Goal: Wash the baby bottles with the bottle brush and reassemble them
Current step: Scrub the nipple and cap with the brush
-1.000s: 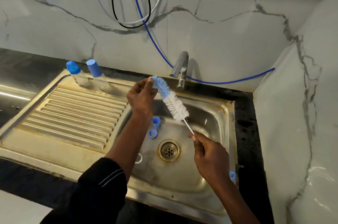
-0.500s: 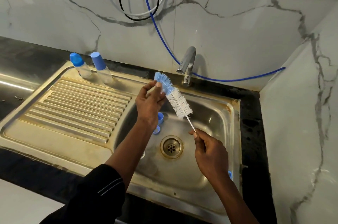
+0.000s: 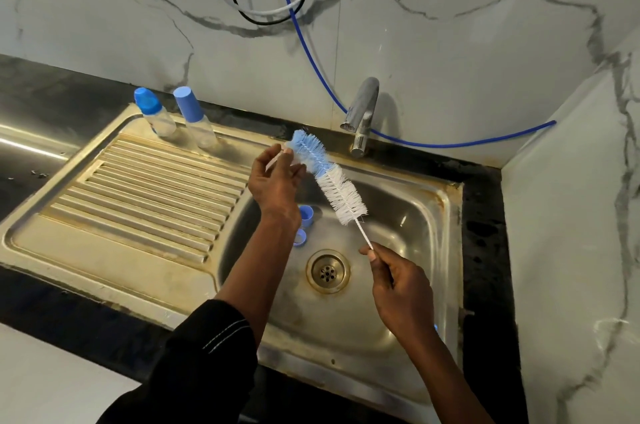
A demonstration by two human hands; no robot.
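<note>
My right hand [image 3: 398, 288] pinches the thin wire handle of the bottle brush [image 3: 332, 181], which slants up to the left over the sink basin [image 3: 408, 216]. The brush has white bristles low down and blue ones at its tip. My left hand [image 3: 277, 181] holds a small pale translucent piece [image 3: 278, 155] against the blue tip; what the piece is cannot be told. Two clear baby bottles with blue caps, one [image 3: 154, 115] left of the other [image 3: 195, 120], stand at the back of the drainboard. A blue cap [image 3: 307, 214] and a blue ring [image 3: 300, 238] lie in the basin.
The tap [image 3: 362, 112] stands behind the basin, with no water seen running. The drain [image 3: 327, 270] is in the basin's middle. A ribbed drainboard [image 3: 138, 195] lies to the left. Hoses hang on the marble wall [image 3: 450, 43]; another marble wall closes the right side.
My left hand has closed in on the blue tip of the brush and now holds the pale piece against it. The right hand keeps its hold on the handle.
</note>
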